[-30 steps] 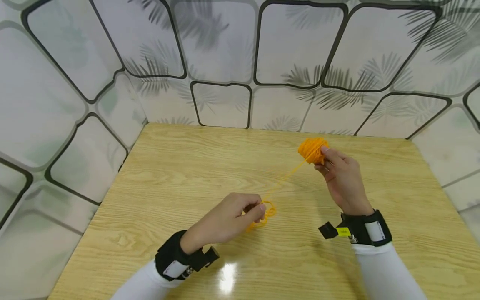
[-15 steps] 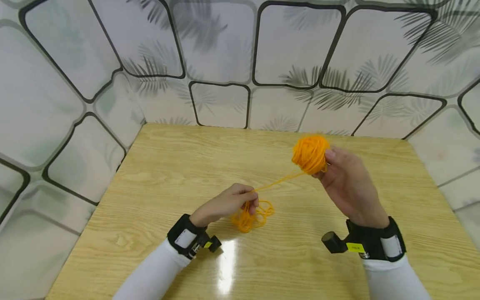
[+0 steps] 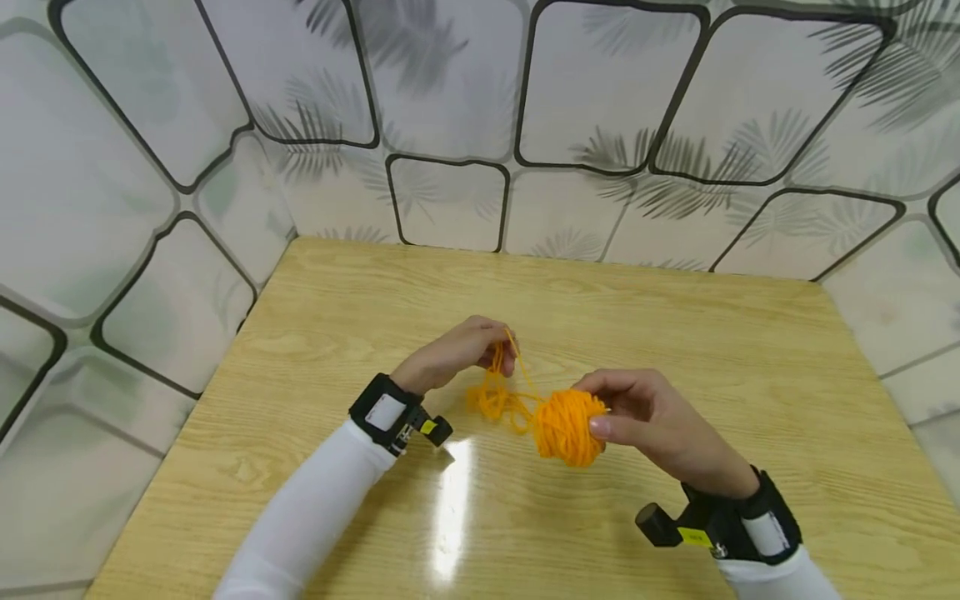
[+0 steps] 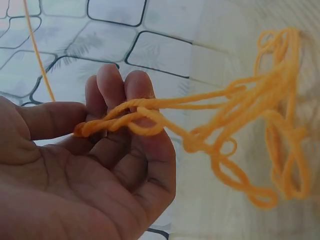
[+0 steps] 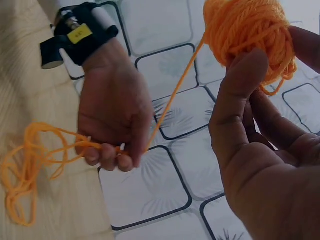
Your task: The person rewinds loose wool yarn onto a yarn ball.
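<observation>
Pale wood-grain table (image 3: pixel 360 308) beneath fingers of left hand (image 3: pixel 453 354) and right hand (image 3: pixel 663 433). Loose orange yarn loops (image 3: pixel 492 402) below left fingers, lowest apparently on wood; exact contact unclear.

"Item one?"
"Left hand (image 3: pixel 459 354), one: is pinching with thumb (image 4: pixel 55 119) and curled fingers (image 4: pixel 110 82), is lying farther forward than its mate. Left arm (image 3: pixel 303 517), white-sleeved: is slanting in from lower left."
"Item two?"
"Right hand (image 3: pixel 667 429), one: is gripping between thumb and fingers. Right arm (image 3: pixel 776 579), white-sleeved: is showing at lower right."
</observation>
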The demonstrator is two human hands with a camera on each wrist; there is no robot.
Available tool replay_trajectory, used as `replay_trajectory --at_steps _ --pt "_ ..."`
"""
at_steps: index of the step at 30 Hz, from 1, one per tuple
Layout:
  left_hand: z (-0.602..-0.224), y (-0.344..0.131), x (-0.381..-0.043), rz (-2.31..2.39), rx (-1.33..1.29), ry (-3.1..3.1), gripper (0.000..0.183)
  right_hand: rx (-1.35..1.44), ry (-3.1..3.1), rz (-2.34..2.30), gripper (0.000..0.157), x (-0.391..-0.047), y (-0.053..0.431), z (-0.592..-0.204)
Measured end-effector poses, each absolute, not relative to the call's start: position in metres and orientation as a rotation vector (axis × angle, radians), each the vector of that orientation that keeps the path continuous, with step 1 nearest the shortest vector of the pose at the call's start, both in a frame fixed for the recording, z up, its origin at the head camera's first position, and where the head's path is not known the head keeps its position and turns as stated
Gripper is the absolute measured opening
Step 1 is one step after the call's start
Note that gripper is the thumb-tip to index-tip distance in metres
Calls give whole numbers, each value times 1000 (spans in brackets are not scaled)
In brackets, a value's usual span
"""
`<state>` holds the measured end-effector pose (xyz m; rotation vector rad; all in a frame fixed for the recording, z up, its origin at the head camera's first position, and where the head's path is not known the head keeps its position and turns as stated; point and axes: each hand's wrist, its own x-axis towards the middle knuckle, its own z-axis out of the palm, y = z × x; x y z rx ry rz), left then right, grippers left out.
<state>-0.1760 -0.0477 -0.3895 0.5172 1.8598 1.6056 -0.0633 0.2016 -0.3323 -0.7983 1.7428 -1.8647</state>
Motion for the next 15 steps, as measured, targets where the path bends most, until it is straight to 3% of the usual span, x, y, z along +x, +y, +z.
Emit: replay_trajectory --at_steps 9,15 --pt "-359 -51 -184 1671 571 1934 37 -808 1942 -1487 22 -70 201 -363" --pt "-342 -52 -173 1669 640 2008 34 -742 2293 -1179 29 -83 210 -374"
